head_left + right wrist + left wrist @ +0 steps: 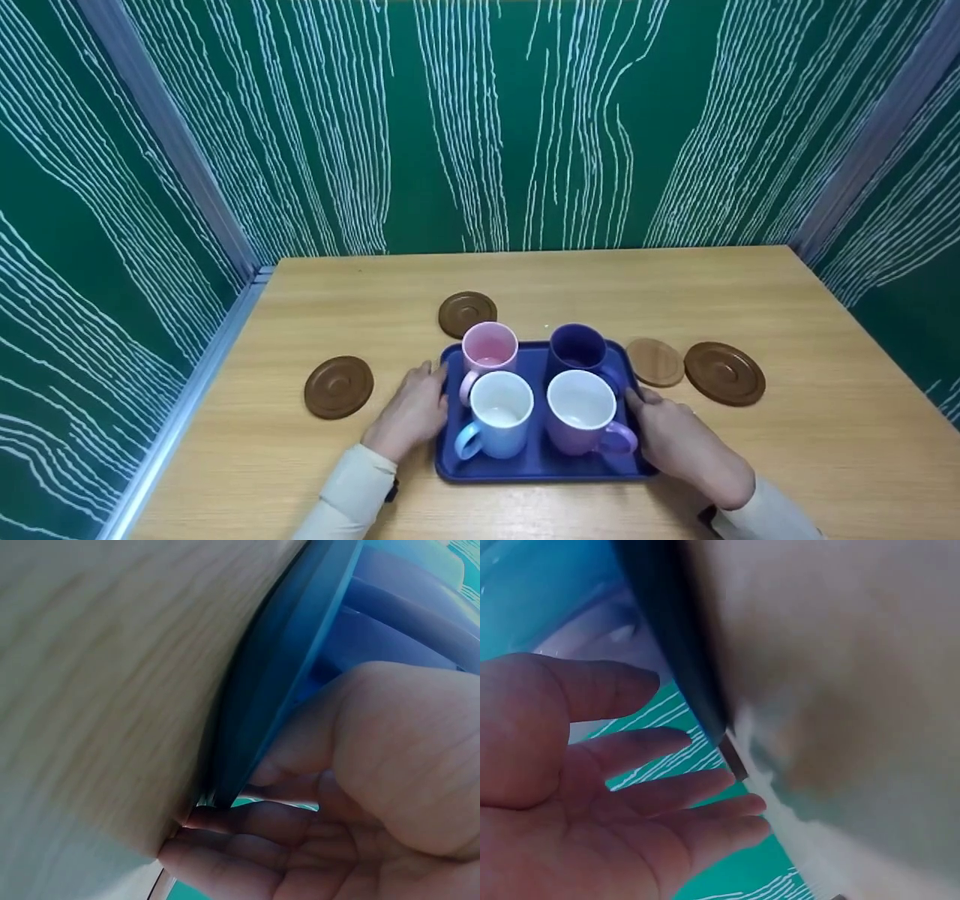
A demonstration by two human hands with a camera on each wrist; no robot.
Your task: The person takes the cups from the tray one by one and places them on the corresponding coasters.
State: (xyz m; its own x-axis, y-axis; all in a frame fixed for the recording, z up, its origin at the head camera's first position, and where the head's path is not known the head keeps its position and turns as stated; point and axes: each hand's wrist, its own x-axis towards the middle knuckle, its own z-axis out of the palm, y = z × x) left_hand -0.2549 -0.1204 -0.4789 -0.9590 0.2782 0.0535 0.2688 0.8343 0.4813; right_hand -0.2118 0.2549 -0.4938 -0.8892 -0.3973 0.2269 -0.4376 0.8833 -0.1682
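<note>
A dark blue tray (540,471) lies on the table and carries a pink mug (490,346), a dark blue mug (576,351), a light blue mug (501,420) and a purple mug (581,420). Beside the tray's left edge is my left hand (416,409), its fingers nearly straight and its thumb close to the rim in the left wrist view. My right hand (675,435) holds the right edge: in the right wrist view the thumb lies against the rim and the fingertips reach low beside the tray, by the tabletop.
Brown round coasters lie around the tray: one to the left (339,387), one behind (466,314), and one to the right (724,373). A paler wooden coaster (655,362) sits by the tray's right rear corner. Green panels with white lines (517,150) enclose the table.
</note>
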